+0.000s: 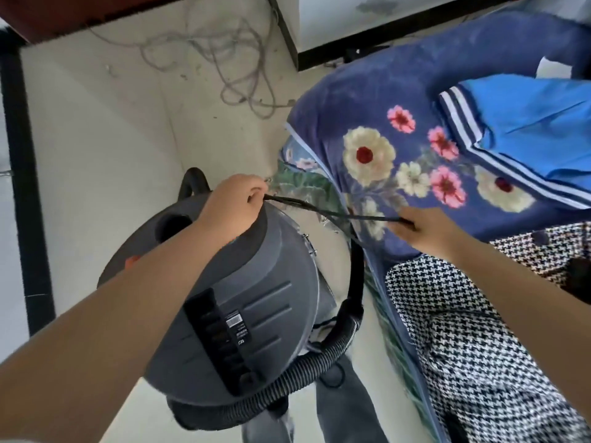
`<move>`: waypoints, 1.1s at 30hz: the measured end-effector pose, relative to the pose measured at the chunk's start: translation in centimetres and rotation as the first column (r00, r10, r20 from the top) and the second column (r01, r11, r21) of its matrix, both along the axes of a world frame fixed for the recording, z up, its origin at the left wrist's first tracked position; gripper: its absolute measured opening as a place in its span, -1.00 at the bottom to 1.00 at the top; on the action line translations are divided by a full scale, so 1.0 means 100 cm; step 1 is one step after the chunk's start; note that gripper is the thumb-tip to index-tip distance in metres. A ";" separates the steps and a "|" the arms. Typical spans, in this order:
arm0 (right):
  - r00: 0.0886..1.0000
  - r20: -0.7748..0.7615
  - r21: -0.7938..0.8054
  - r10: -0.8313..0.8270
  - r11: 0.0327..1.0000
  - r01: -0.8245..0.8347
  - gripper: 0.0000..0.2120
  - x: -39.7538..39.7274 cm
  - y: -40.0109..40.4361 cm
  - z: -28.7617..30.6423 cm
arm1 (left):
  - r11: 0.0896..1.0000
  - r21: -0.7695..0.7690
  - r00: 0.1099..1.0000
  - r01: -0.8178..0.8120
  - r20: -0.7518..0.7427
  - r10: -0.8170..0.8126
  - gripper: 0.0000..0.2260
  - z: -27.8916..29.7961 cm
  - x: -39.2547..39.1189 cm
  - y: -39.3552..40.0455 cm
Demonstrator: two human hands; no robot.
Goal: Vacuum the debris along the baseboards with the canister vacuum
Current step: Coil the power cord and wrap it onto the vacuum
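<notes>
Head view: the grey canister vacuum (pixel 230 302) stands on the pale floor (pixel 96 155) right below the camera, beside a bed covered with a blue flowered blanket (pixel 383 107). The left hand (pixel 232 206) hovers over the vacuum's top front edge, fingers curled and pinching one end of a black cord (pixel 323 211). The right hand (pixel 428 230) pinches the same cord further along, over the blanket edge, so the cord runs taut between both hands. A ribbed black hose (pixel 307 369) loops round the vacuum's right side. A houndstooth cloth (pixel 463 330) lies on the bed near the right arm. Tangled grey wires (pixel 224 59) lie on the floor by the black baseboard (pixel 287 30)
</notes>
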State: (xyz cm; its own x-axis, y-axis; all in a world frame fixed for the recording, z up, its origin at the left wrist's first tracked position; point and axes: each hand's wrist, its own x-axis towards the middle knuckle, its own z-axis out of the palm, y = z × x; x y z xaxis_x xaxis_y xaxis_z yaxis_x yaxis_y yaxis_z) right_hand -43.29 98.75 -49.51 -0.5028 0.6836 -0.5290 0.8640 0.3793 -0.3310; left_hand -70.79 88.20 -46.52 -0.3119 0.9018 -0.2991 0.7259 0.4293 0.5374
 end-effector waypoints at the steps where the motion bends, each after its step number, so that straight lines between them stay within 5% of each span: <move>1: 1.000 0.006 -0.024 -0.010 1.000 0.010 -0.84 0.005 -0.002 0.000 | 1.000 0.015 1.000 0.005 -0.015 -0.005 -0.77 0.002 0.003 -0.008; 5: 0.980 -0.100 -0.171 -0.173 0.973 0.154 -0.87 0.010 -0.012 0.014 | 0.989 0.063 0.977 0.131 -0.177 -0.119 -0.76 -0.001 0.009 -0.032; 8: 0.784 -0.296 -0.503 -0.546 0.787 0.358 -0.79 0.021 -0.042 0.039 | 0.971 0.135 0.948 0.198 -0.279 -0.154 -0.77 0.000 0.024 -0.049; 12: 0.600 -0.326 -0.748 -0.731 0.587 0.309 -0.75 0.035 -0.115 0.066 | 0.960 0.163 0.946 0.227 -0.272 -0.178 -0.75 0.004 0.064 -0.091; 14: 0.427 -0.289 -0.852 -0.857 0.433 0.293 -0.75 0.032 -0.143 0.074 | 0.957 0.184 0.948 0.225 -0.268 -0.172 -0.74 0.006 0.079 -0.119; 18: 0.288 -0.162 -0.946 -0.944 0.232 0.227 -0.74 0.010 -0.197 0.080 | 0.954 0.211 0.956 0.215 -0.247 -0.161 -0.75 0.015 0.098 -0.184; 22: 0.253 -0.084 -0.974 -0.964 0.133 0.181 -0.73 -0.011 -0.240 0.077 | 0.952 0.188 0.963 0.240 -0.170 -0.209 -0.69 0.002 0.102 -0.235; 28: 0.362 -0.134 -0.954 -0.923 0.220 0.206 -0.74 -0.025 -0.253 0.075 | 0.945 0.325 0.999 -0.023 -0.029 0.034 -0.73 -0.001 0.101 -0.250; 33: 0.478 -0.137 -0.935 -0.867 0.272 0.227 -0.72 -0.023 -0.250 0.077 | 0.922 0.278 0.962 0.269 -0.129 -0.242 -0.74 -0.005 0.098 -0.253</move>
